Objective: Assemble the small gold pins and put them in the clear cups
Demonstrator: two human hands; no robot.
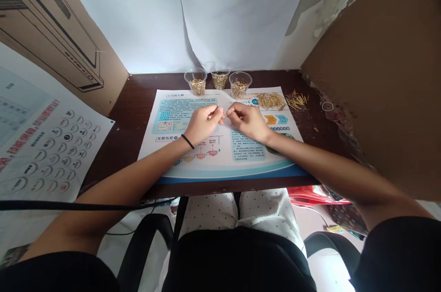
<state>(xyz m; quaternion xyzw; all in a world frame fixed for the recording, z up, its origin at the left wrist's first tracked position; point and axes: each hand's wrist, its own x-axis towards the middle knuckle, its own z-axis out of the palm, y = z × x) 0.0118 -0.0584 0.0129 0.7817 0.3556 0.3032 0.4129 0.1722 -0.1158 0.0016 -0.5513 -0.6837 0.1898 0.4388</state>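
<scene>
My left hand [206, 122] and my right hand [248, 120] meet fingertip to fingertip above the printed sheet [193, 163]. Both are closed in a pinch, with a tiny gold-coloured piece [225, 114] between them, too small to name. Just beyond the hands stand three clear plastic cups: a left cup [196, 84], a middle cup [219, 80] and a right cup [240, 84], each holding small gold-coloured metal parts. To the right of my right hand lies a pile of thin gold-coloured metal pins [272, 101], with more loose pins [298, 100] beside it.
A cardboard box [65, 30] rises at the left, with a poster [51, 145] in front of it. Another cardboard panel [382, 76] stands at the right. White paper [237, 25] covers the back. A black cable [69, 205] crosses the lower left. A small ring [327, 106] lies on the dark tabletop.
</scene>
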